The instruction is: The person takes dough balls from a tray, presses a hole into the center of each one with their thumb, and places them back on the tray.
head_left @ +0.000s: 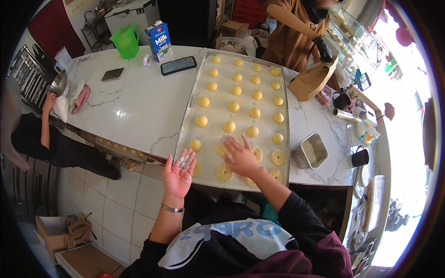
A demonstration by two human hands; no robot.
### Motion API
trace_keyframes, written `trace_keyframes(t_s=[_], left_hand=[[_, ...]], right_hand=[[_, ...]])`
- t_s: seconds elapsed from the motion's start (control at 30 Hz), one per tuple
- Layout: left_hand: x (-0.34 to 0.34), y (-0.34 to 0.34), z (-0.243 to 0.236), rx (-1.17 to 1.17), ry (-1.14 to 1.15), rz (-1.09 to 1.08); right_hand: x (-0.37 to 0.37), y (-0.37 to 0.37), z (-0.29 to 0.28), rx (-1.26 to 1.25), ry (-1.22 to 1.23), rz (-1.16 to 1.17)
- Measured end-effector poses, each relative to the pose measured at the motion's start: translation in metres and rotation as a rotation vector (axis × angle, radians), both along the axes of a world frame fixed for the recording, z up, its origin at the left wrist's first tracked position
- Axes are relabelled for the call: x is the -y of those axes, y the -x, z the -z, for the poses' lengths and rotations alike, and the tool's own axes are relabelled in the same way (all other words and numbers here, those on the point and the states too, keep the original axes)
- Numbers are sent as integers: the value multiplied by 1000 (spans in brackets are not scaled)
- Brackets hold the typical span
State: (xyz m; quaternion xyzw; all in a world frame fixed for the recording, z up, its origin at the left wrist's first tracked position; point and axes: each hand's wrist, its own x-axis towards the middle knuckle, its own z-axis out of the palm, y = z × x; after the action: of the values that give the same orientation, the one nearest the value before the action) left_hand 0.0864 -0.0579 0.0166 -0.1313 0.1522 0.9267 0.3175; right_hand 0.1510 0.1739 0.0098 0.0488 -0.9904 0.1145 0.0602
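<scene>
A large metal baking tray (pixel 217 105) lies lengthwise before me, set with rows of pale yellow dough balls (pixel 229 126). In the rows nearest me, several pieces are flattened rounds with small dents, such as the dough round (pixel 225 173). My right hand (pixel 243 160) is palm down over these near rows, fingers spread, partly hiding the pieces under it. Whether its fingertips touch the dough, I cannot tell. Beside the tray's near left edge, my left hand (pixel 178 180) is turned palm up with fingers stretched out, holding nothing. White powder coats its fingers.
Right of the tray stands a square metal tin (pixel 310 150) holding pale powder. A brown paper bag (pixel 313 82), black mug (pixel 360 156), phone (pixel 178 66), milk carton (pixel 159 41) and green jug (pixel 125 41) share the marble counter (pixel 134 106). Other people stand at far right and left.
</scene>
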Motion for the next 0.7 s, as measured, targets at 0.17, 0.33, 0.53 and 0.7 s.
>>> trace_keyframes(t_s=[0.17,0.33,0.53,0.7], left_hand=[[-3,-2,2,-9,9,25],[-2,-2,6,-6,45,38],[-5,-4,3,16,92,68],[-25,-15,12,-13,164,205]], right_hand=[[-12,4,-19,-40,114,93],[-8,3,-20,-53,44,58],[3,1,-23,14,-114,44],[-1,-6,10,-96,-182,46]])
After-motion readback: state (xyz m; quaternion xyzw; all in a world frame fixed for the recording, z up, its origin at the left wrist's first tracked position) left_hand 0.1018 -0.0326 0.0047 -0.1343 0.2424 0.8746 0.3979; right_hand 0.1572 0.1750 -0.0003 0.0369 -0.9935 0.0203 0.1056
